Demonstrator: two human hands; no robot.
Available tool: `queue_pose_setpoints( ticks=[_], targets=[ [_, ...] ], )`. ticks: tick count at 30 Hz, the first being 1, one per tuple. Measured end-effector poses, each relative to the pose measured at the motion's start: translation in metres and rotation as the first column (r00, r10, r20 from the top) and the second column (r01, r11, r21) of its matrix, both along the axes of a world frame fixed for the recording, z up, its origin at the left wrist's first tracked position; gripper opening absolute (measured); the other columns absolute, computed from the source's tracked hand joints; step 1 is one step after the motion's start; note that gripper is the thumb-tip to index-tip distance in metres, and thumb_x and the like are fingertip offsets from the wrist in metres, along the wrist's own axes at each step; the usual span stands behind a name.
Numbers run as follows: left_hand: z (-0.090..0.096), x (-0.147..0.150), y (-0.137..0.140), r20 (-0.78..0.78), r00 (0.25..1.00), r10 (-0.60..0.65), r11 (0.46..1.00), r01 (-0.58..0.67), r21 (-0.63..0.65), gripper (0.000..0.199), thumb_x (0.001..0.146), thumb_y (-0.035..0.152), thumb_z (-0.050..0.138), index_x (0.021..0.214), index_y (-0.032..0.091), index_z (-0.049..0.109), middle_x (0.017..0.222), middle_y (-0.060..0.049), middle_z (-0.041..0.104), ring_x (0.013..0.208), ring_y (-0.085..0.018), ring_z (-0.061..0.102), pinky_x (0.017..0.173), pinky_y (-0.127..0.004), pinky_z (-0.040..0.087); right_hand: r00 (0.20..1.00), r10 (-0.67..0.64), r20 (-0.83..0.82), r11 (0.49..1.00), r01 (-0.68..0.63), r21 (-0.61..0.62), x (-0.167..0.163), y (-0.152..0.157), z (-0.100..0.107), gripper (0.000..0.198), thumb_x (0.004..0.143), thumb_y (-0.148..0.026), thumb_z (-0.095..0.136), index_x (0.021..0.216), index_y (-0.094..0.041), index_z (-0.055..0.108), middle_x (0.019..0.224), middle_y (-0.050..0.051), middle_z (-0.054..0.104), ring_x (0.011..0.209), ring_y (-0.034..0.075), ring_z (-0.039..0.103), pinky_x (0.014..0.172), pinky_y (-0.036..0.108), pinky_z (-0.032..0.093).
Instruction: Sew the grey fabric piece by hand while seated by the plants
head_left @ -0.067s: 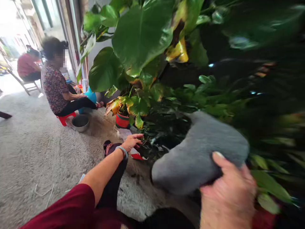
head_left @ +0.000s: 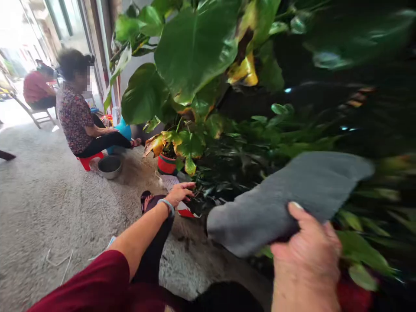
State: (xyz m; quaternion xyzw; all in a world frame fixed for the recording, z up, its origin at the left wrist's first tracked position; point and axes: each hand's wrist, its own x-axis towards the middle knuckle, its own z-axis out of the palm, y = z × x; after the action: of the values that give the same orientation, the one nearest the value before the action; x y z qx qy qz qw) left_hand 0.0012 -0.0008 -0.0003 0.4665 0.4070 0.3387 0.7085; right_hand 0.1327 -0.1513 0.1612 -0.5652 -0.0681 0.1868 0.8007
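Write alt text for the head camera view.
The wearer's right hand holds a grey cloth in front of leafy plants; the left hand is outstretched. Beyond, another person sits on a red stool beside a basin.

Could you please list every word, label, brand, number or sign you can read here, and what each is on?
There is no readable text in this picture.
Grey piece in the right hand: no lettering visible.
Red-and-white item by the left hand: none legible.
Colourful items beyond the nearer seated person: too small to tell.
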Motion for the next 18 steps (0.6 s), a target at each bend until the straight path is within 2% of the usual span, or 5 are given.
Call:
queue_pose_setpoints(
  ticks=[3,8,14,16,18],
  targets=[
    [-0.001,0.001,0.0,0.022,1.0,0.012,1.0,-0.012,-0.001,0.062,0.067,0.004,0.061,0.127,0.018,0.065,0.12,-0.006,0.068,0.067,-0.006,0.06,0.051,-0.013,0.044,0.982,0.137,-0.126,0.974,-0.157,-0.162,-0.012,-0.004,-0.024,0.043,0.035,-0.028,0.08,0.076,-0.023,0.065,0.075,-0.004,0.067,0.07,0.019,0.06,0.07,0.037,0.052],
    [-0.003,0.0,0.001,0.037,0.999,-0.003,1.0,0.003,-0.004,0.058,0.07,0.005,0.059,0.126,0.016,0.065,0.101,-0.005,0.071,0.059,-0.005,0.054,0.051,-0.015,0.042,0.813,0.498,-0.303,0.788,-0.569,-0.232,-0.054,-0.028,-0.042,0.051,0.039,-0.034,0.085,0.085,-0.02,0.068,0.061,-0.003,0.068,0.056,0.022,0.063,0.059,0.037,0.053],
    [-0.003,-0.001,-0.004,0.106,0.994,0.007,1.0,-0.008,0.007,0.06,0.063,0.007,0.065,0.122,0.018,0.068,0.121,-0.008,0.067,0.066,-0.008,0.059,0.058,-0.019,0.047,0.915,0.403,0.035,0.914,-0.4,-0.068,-0.039,-0.001,-0.009,0.037,0.049,-0.034,0.081,0.083,-0.024,0.068,0.068,-0.004,0.071,0.06,0.02,0.065,0.058,0.032,0.054],
    [-0.003,-0.001,-0.004,0.102,0.995,0.013,1.0,-0.013,0.001,0.061,0.063,0.008,0.065,0.123,0.018,0.067,0.12,-0.007,0.067,0.065,-0.008,0.059,0.058,-0.019,0.047,0.897,0.441,0.011,0.892,-0.438,-0.111,-0.036,0.004,-0.015,0.037,0.05,-0.034,0.08,0.083,-0.024,0.068,0.067,-0.003,0.071,0.06,0.022,0.066,0.057,0.033,0.055],
    [-0.003,-0.001,-0.003,0.106,0.994,0.005,1.0,-0.005,0.0,0.06,0.064,0.009,0.064,0.123,0.017,0.067,0.107,-0.006,0.071,0.063,-0.008,0.057,0.058,-0.02,0.046,0.832,0.549,-0.077,0.805,-0.551,-0.22,-0.041,-0.002,-0.028,0.042,0.048,-0.036,0.082,0.084,-0.022,0.069,0.064,-0.002,0.071,0.057,0.024,0.067,0.055,0.034,0.055]
  ],
)
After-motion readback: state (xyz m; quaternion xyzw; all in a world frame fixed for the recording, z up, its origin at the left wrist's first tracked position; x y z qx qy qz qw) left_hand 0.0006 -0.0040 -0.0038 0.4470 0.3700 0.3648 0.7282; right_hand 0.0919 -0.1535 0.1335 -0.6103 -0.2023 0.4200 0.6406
